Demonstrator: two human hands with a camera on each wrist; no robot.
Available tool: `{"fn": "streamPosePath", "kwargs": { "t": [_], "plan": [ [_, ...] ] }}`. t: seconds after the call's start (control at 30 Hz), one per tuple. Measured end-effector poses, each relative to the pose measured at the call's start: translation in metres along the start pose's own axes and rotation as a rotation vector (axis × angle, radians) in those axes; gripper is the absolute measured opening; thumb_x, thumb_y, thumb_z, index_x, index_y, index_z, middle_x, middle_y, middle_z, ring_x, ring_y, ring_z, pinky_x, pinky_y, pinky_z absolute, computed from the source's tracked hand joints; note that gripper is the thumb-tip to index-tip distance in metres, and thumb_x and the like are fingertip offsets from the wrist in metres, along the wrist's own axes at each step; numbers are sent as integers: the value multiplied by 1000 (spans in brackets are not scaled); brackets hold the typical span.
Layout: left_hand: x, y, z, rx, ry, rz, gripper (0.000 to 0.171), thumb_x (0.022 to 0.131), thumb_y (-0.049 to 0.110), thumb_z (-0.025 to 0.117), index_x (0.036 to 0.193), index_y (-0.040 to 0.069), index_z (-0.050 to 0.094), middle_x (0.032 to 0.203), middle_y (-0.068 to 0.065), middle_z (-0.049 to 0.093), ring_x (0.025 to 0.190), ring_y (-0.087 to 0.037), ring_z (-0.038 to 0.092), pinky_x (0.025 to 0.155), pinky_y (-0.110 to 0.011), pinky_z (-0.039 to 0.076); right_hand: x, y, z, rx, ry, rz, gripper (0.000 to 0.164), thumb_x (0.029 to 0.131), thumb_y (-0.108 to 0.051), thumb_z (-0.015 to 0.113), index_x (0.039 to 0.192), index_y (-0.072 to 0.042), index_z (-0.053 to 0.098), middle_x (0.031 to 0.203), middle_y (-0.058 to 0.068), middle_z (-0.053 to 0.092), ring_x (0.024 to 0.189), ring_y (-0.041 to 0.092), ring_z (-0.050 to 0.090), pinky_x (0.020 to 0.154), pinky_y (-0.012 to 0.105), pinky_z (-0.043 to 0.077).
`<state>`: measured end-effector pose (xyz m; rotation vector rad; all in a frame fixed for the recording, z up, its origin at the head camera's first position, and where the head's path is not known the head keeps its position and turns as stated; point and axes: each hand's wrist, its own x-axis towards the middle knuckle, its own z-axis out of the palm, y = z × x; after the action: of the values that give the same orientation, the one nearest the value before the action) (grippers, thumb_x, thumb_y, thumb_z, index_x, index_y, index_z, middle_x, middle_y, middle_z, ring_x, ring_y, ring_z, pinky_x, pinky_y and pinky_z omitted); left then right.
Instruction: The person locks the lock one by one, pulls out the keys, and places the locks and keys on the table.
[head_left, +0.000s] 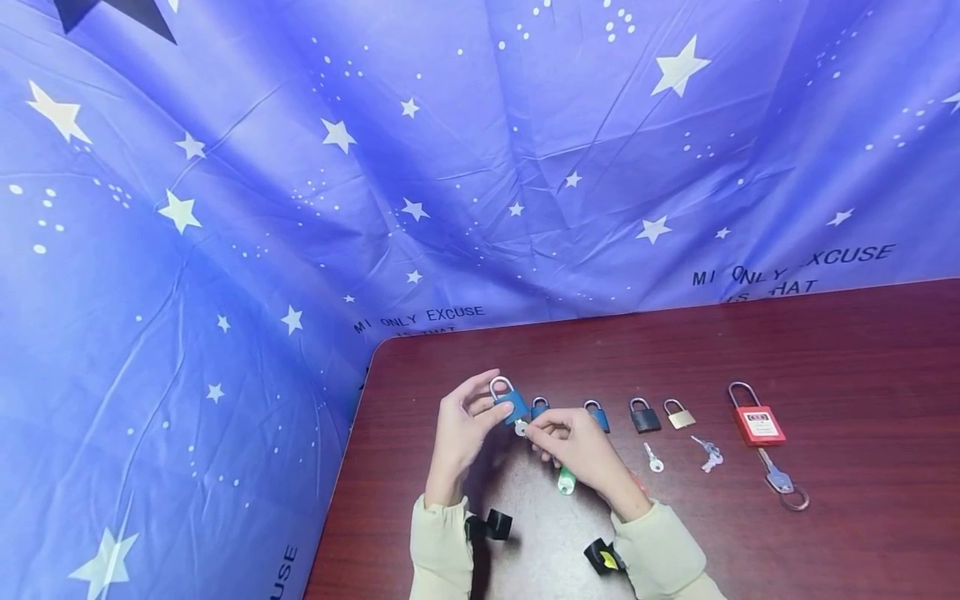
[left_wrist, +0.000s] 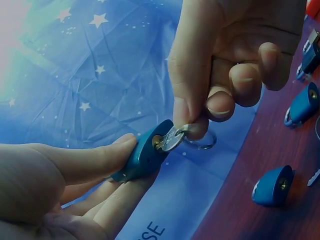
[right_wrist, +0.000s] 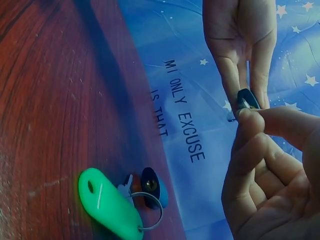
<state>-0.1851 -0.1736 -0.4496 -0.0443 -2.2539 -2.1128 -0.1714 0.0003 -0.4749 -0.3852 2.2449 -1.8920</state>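
My left hand (head_left: 463, 425) grips a blue padlock (head_left: 510, 407) between thumb and fingers, lifted over the table's left part with its silver shackle upward. A small silver key (left_wrist: 172, 141) is in the brass keyhole on the padlock's underside. My right hand (head_left: 581, 446) pinches the key's head between thumb and index finger. From that head hangs a thin ring (left_wrist: 207, 142). In the left wrist view, the key blade is mostly hidden inside the lock. Just beyond the hands stands another blue padlock (head_left: 540, 407).
Further right along the table (head_left: 862, 375) are a third blue padlock (head_left: 596, 415), a black padlock (head_left: 645, 417), a brass padlock (head_left: 680, 415) and a red padlock (head_left: 759, 425). Several keys lie in front of them. A green key tag (right_wrist: 110, 205) lies below my right hand. Starry blue cloth (head_left: 487, 167) hangs behind.
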Motion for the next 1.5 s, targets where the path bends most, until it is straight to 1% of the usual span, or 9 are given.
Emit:
{"fn": "streamPosePath", "kwargs": {
  "t": [0.37, 0.5, 0.6, 0.7, 0.87, 1.0, 1.23, 1.37, 1.5],
  "plan": [
    [0, 1, 6, -98, 27, 35, 47, 71, 7, 73, 116, 10, 62, 110, -17, 61, 92, -27, 64, 76, -34, 51, -3, -7, -1, 58, 27, 22, 18, 82, -22, 66, 86, -4, 66, 67, 13, 60, 51, 18, 52, 48, 33, 47],
    [2, 2, 2, -144, 124, 36, 48, 70, 9, 74, 117, 10, 61, 107, -15, 62, 92, -25, 64, 77, -35, 51, -5, -6, 2, 50, -5, -18, 18, 82, -22, 65, 86, -4, 67, 65, 10, 60, 51, 19, 53, 48, 33, 47],
    [3, 3, -9, -181, 226, 47, 49, 70, 9, 75, 117, 8, 61, 105, -17, 62, 90, -24, 64, 76, -32, 51, -5, -3, 8, 17, -58, -41, 18, 83, -23, 65, 86, -5, 68, 66, 8, 61, 51, 18, 55, 49, 33, 48],
    [3, 4, -19, -196, 275, 52, 50, 70, 7, 75, 117, 7, 61, 105, -18, 62, 89, -23, 64, 75, -31, 51, -5, -2, 12, -5, -78, -42, 17, 82, -23, 65, 86, -7, 68, 69, 8, 63, 51, 16, 55, 49, 31, 48],
    [5, 5, -27, -190, 272, 40, 51, 69, 8, 75, 118, 8, 61, 106, -18, 62, 91, -23, 64, 76, -31, 51, -6, -2, 15, -15, -59, -19, 14, 82, -20, 65, 84, -6, 68, 67, 12, 61, 50, 14, 53, 47, 30, 46],
    [5, 5, -30, -168, 278, 27, 50, 69, 9, 75, 117, 9, 61, 105, -17, 62, 90, -23, 64, 75, -32, 52, -6, -4, 16, -55, -76, -3, 12, 82, -19, 64, 82, -7, 67, 65, 12, 61, 49, 16, 54, 45, 31, 46],
    [5, 4, -33, -108, 264, 10, 48, 70, 5, 74, 116, 9, 61, 105, -16, 62, 89, -25, 64, 74, -31, 51, -11, -11, 7, -126, -157, -9, 12, 82, -16, 62, 77, -5, 64, 62, 10, 58, 46, 19, 52, 43, 33, 46],
    [7, 0, -35, -54, 247, -9, 47, 71, 1, 72, 116, 10, 61, 104, -15, 62, 88, -23, 64, 75, -30, 51, -13, -11, 5, -173, -214, 9, 8, 80, -12, 59, 73, -8, 59, 60, 9, 57, 46, 20, 52, 43, 32, 45],
    [7, -6, -36, -17, 265, -17, 47, 70, -2, 71, 115, 8, 61, 102, -16, 62, 86, -24, 64, 74, -30, 51, -14, -9, 5, -236, -270, 20, 7, 76, -11, 58, 70, -11, 56, 58, 8, 57, 48, 22, 54, 45, 30, 45]
  ]
}}
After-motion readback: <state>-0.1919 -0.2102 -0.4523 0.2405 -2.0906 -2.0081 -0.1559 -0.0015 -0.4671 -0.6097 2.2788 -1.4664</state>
